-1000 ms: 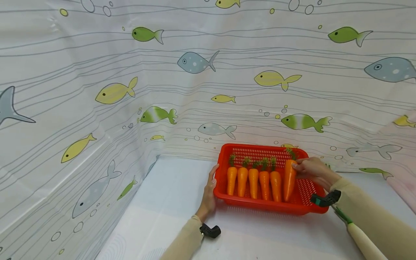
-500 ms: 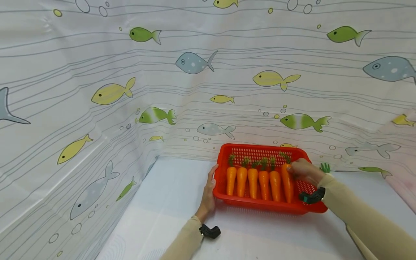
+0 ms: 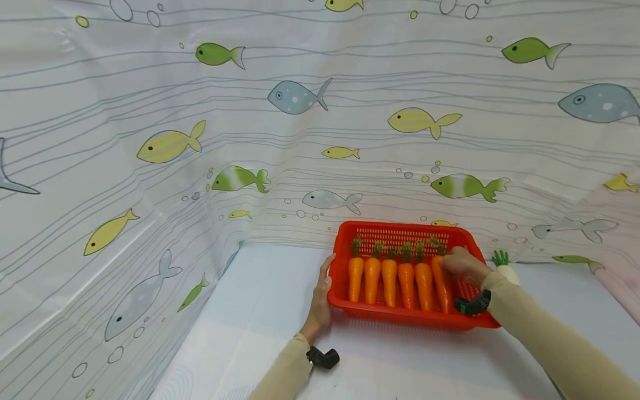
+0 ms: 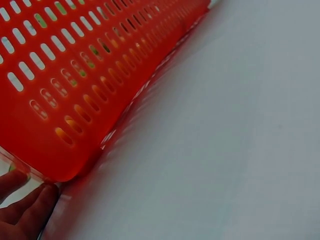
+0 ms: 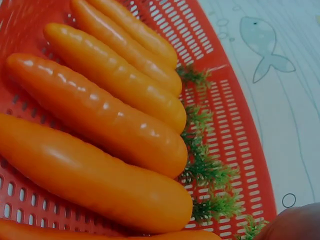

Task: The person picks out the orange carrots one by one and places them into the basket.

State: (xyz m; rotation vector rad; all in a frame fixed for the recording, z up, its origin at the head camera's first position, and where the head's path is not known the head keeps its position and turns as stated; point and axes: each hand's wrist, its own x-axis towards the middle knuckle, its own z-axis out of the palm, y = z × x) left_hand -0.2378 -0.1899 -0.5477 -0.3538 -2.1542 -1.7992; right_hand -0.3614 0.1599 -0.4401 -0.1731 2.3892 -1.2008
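A red perforated plastic basket (image 3: 407, 316) holds several orange carrots (image 3: 372, 280) with green leafy tops, lined up side by side. My left hand (image 3: 319, 303) rests against the basket's left end with its fingers fairly straight. In the left wrist view its fingertips (image 4: 42, 200) touch the basket's lower corner. My right hand (image 3: 465, 264) is inside the basket at the right, holding the rightmost carrot (image 3: 442, 286) near its leafy end. That carrot lies slightly tilted beside the row. In the right wrist view only its edge and a bit of the hand (image 5: 295, 225) show.
A white radish (image 3: 507, 273) with green leaves lies right of the basket, partly hidden by the right forearm. The basket stands on a white table surface (image 3: 270, 289). Behind and to the left rises a wall covering (image 3: 280, 144) printed with fish.
My right hand has lowered the carrot from a raised position into the row and moved slightly left. The radish has come into view behind the sleeve. My left hand stays put.
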